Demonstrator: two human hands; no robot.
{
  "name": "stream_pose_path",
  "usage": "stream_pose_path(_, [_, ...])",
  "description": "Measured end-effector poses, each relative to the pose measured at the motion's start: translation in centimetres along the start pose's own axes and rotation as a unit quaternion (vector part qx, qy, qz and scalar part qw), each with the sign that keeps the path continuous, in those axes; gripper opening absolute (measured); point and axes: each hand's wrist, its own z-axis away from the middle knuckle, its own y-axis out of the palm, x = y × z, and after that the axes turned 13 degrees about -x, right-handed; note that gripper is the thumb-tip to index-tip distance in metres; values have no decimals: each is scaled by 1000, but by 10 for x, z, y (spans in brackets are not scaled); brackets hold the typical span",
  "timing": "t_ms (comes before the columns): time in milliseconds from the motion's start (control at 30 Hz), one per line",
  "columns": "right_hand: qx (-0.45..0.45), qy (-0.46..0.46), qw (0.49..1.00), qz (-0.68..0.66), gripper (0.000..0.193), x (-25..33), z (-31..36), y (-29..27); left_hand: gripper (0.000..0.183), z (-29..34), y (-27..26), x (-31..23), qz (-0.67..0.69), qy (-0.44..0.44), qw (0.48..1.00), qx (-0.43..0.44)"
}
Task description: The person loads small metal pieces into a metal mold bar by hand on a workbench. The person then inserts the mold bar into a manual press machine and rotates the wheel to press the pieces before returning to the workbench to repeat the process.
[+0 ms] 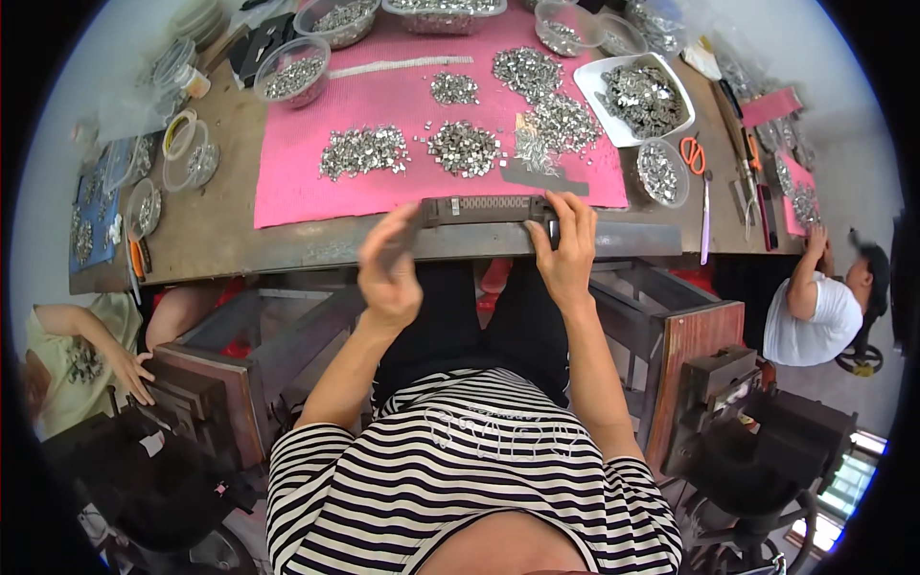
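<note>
bar (489,215) runs l-r btwn hands. r hand (565,244), nearer, grips its r end; l hand (391,268) blurred, can't tell grip.

Workshop. Evidence: long bench (225,222), pink mat (287,196) heaped with small metal parts (364,153), more in tubs (323,75), scissors (699,164), co-workers (824,314) either side. Dark machines (182,407) below, possibly presses; fisheye rim too distorted to tell.

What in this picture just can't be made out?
All in the head view:
- Left hand: motion blur hides whether it grips anything.
- Slotted dark metal bar: right end partly covered by the right hand.
- Loose silvery pieces: too small for their exact shapes.
- Rectangular clear tub: cut off by the upper edge.
</note>
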Motion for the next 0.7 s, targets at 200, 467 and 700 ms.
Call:
stream_pose_path(200, [-6,-12,1000,5,53,-2,1,1,30,-16,-51,-16,50,-431,898,-72])
stream_pose_path(467, [-3,-9,1000,26,50,-4,-2,-3,20,-22,-26,-24,-54,-396,910,114])
stream_pose_path(700, [54,-67,996,28,22,-4,-39,-9,39,-25,33,-7,-282,97,943,147])
